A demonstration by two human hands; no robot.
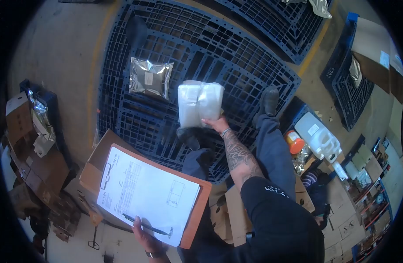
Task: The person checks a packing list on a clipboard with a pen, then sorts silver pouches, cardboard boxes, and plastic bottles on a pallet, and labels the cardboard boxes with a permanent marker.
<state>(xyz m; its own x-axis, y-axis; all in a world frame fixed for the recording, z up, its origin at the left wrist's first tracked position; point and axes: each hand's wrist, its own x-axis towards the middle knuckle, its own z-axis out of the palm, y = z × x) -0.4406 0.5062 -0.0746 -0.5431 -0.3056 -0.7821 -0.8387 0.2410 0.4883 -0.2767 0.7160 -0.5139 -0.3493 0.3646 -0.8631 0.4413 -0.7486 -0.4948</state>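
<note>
My right hand (215,124) grips the lower edge of a translucent white plastic-wrapped package (200,104), held above the dark blue pallet (166,41). At the lower left, my left hand (144,236) is closed on the edge of a brown clipboard (202,195). Printed sheets (144,193) are clipped to the board. A dark pen (152,227) lies slantwise over the paper, its upper end by my left thumb. The fingers under the board are hidden. A shiny silver pouch with a label (150,79) rests on the pallet, left of the package.
Both my feet are on or over the pallet, one shoe (269,101) at its right side. White jugs (317,133) and an orange-lidded tub (294,142) stand to the right. Cardboard boxes (46,168) are at the left, with more at the lower right. Another pallet (348,83) holds a box.
</note>
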